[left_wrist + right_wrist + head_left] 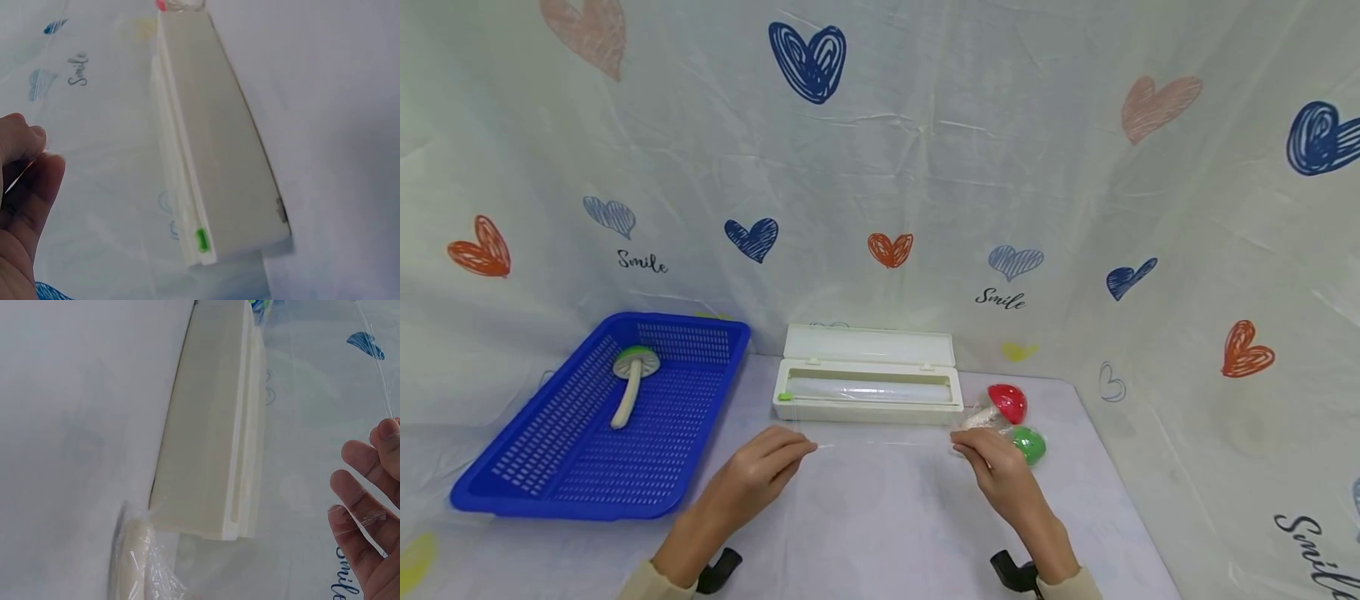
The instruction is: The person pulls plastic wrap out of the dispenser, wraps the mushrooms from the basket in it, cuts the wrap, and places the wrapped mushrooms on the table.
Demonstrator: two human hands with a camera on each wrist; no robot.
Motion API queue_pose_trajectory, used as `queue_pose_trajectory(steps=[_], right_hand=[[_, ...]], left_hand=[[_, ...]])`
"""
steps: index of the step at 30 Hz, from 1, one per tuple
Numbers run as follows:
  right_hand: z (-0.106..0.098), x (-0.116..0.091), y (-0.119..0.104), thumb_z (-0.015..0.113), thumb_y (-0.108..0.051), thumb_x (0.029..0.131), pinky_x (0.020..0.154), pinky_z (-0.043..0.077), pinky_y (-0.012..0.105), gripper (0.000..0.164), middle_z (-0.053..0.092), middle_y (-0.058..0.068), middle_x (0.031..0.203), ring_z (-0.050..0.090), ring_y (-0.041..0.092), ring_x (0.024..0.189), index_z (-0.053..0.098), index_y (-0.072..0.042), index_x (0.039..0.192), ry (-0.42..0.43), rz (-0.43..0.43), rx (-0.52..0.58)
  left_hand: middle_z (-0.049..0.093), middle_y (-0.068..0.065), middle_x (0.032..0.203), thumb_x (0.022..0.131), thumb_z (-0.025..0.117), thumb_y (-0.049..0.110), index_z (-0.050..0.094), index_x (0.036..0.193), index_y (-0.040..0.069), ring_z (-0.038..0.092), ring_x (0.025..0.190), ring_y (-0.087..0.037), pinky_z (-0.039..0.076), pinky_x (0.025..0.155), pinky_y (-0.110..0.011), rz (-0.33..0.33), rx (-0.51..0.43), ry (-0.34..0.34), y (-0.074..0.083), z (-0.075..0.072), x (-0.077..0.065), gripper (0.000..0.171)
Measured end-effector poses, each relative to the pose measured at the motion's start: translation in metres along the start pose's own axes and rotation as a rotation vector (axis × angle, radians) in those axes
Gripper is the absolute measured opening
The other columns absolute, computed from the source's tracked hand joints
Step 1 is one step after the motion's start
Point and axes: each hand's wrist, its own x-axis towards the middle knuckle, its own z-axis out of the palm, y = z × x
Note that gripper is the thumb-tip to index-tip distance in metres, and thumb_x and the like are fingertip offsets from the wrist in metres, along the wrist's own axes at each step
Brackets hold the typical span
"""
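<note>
Clear plastic wrap stretches between my two hands, its front edge a thin line in the head view. My left hand pinches one corner between thumb and fingertips. At the other corner my right hand pinches with thumb and index finger, its other fingers spread in the right wrist view. Just beyond them stands a white wrap dispenser box, lid raised, the roll lying inside. A green slider sits at its left end. Beside my right hand lie a red-capped toy mushroom and a green-capped one, partly hidden.
On the left a blue plastic basket holds a toy mushroom with a green-edged cap. A white cloth covers the table. Behind hangs a curtain printed with hearts. Clear film wraps the red-capped mushroom's stem.
</note>
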Motion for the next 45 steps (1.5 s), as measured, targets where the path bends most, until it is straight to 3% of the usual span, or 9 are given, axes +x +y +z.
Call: queue_pose_trajectory(steps=[3, 8, 10, 16, 23, 32, 38, 40, 45], right_hand=[[0.000, -0.003, 0.001, 0.054, -0.037, 0.104, 0.089, 0.052, 0.011, 0.037, 0.078, 0.002, 0.097, 0.073, 0.017, 0.087, 0.076, -0.006, 0.106, 0.003, -0.008, 0.008], [0.003, -0.011, 0.001, 0.076, -0.012, 0.094, 0.087, 0.055, 0.013, 0.010, 0.077, 0.004, 0.099, 0.074, 0.018, 0.088, 0.076, -0.007, 0.102, -0.010, -0.039, 0.030], [0.005, -0.016, 0.000, 0.080, -0.005, 0.087, 0.088, 0.055, 0.013, 0.011, 0.074, 0.005, 0.101, 0.073, 0.019, 0.088, 0.076, -0.007, 0.097, -0.020, -0.040, 0.042], [0.012, -0.030, -0.004, 0.081, -0.008, 0.088, 0.079, 0.051, 0.011, 0.006, 0.063, 0.002, 0.099, 0.062, 0.012, 0.086, 0.076, -0.010, 0.089, -0.067, -0.016, 0.076], [0.016, -0.032, -0.009, 0.084, 0.007, 0.076, 0.071, 0.050, 0.013, 0.023, 0.061, -0.004, 0.091, 0.058, 0.006, 0.079, 0.075, -0.010, 0.088, -0.083, -0.013, 0.124], [0.004, -0.020, -0.014, 0.081, 0.008, 0.078, 0.073, 0.053, 0.017, 0.026, 0.064, -0.005, 0.091, 0.062, 0.008, 0.080, 0.073, -0.013, 0.091, -0.033, -0.032, 0.110], [-0.002, -0.016, -0.012, 0.075, -0.009, 0.094, 0.075, 0.054, 0.017, 0.004, 0.065, -0.004, 0.092, 0.064, 0.010, 0.081, 0.074, -0.011, 0.091, -0.009, -0.035, 0.113], [-0.003, -0.017, -0.012, 0.073, -0.014, 0.097, 0.074, 0.054, 0.018, 0.008, 0.065, -0.003, 0.092, 0.064, 0.011, 0.082, 0.075, -0.009, 0.090, -0.006, -0.038, 0.124], [-0.004, -0.018, -0.012, 0.079, -0.005, 0.089, 0.072, 0.052, 0.020, 0.005, 0.064, -0.002, 0.093, 0.063, 0.011, 0.081, 0.075, -0.009, 0.089, -0.010, -0.049, 0.135]], left_hand=[[0.072, -0.003, 0.094, 0.109, 0.048, 0.017, 0.078, 0.099, 0.003, 0.069, 0.083, -0.016, 0.057, 0.076, -0.018, 0.012, -0.009, 0.008, 0.002, 0.002, -0.003, 0.034], [0.071, -0.002, 0.092, 0.109, 0.047, 0.018, 0.077, 0.102, 0.003, 0.067, 0.081, -0.012, 0.055, 0.074, -0.013, -0.005, -0.040, -0.044, 0.006, 0.006, -0.015, 0.035], [0.072, -0.001, 0.091, 0.110, 0.045, 0.020, 0.077, 0.103, 0.002, 0.067, 0.080, -0.010, 0.054, 0.074, -0.012, -0.027, -0.048, -0.072, 0.007, 0.007, -0.020, 0.037], [0.070, 0.001, 0.090, 0.111, 0.036, 0.019, 0.077, 0.095, 0.006, 0.066, 0.082, -0.009, 0.054, 0.076, -0.012, -0.057, -0.057, -0.110, 0.007, 0.009, -0.030, 0.046], [0.068, 0.002, 0.092, 0.111, 0.033, 0.019, 0.075, 0.087, 0.009, 0.065, 0.085, -0.009, 0.054, 0.081, -0.012, -0.059, -0.058, -0.119, 0.006, 0.009, -0.031, 0.050], [0.067, 0.001, 0.095, 0.111, 0.041, 0.020, 0.073, 0.092, 0.007, 0.065, 0.085, -0.011, 0.053, 0.081, -0.011, -0.068, -0.043, -0.097, 0.008, 0.002, -0.020, 0.040], [0.067, 0.000, 0.094, 0.110, 0.045, 0.014, 0.072, 0.094, 0.006, 0.065, 0.085, -0.012, 0.053, 0.082, -0.011, -0.013, -0.061, -0.036, 0.009, 0.000, -0.011, 0.032], [0.067, 0.000, 0.093, 0.110, 0.046, 0.014, 0.072, 0.093, 0.006, 0.065, 0.084, -0.011, 0.053, 0.081, -0.011, -0.008, -0.068, -0.028, 0.010, -0.001, -0.010, 0.032], [0.066, 0.001, 0.091, 0.111, 0.044, 0.016, 0.072, 0.091, 0.007, 0.064, 0.082, -0.010, 0.052, 0.080, -0.009, -0.031, -0.088, -0.047, 0.012, -0.002, -0.011, 0.036]])
